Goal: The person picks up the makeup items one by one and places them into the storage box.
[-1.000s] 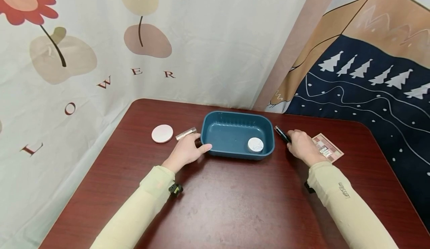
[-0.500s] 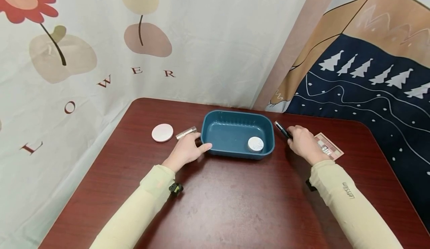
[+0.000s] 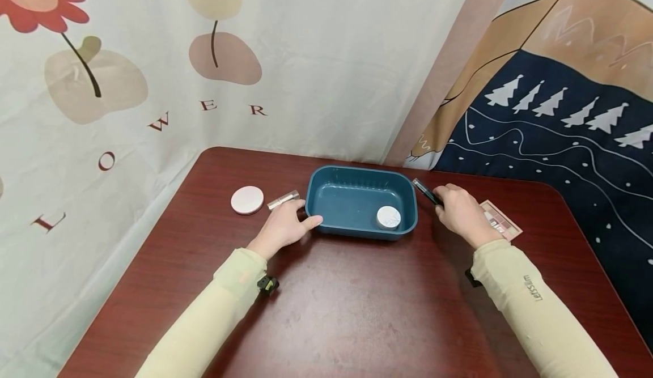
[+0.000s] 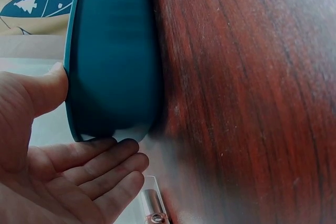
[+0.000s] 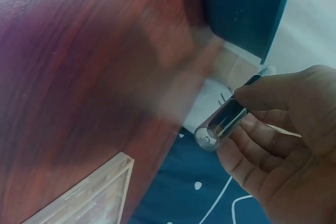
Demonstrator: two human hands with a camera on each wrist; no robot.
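In the head view, we see the left hand (image 3: 282, 226) at the near left corner of the bin (image 3: 340, 201), thumb on the rim and fingers along the left end. The right hand (image 3: 461, 215) reaches past the bin's right side, forearm slanting in from the lower right, and pinches the dark tube (image 3: 426, 190), whose far end points at the bin's right rim. The puck (image 3: 389, 217) sits in the bin's near right part; the clear tube (image 3: 283, 199) and disc (image 3: 247, 200) lie to its left on the table (image 3: 352, 304).

Against a second ago, we find the dark tube's far end higher and closer to the rim, and the right hand slightly farther forward, covering more of the palette (image 3: 502, 221). The left hand, bin and puck have stayed put.

In the left wrist view, we see the left hand's fingers fairly straight and side by side against the bin's end, the thumb well apart from them at the rim.

In the right wrist view, thumb and bent fingers pinch the dark tube, its clear end outward.
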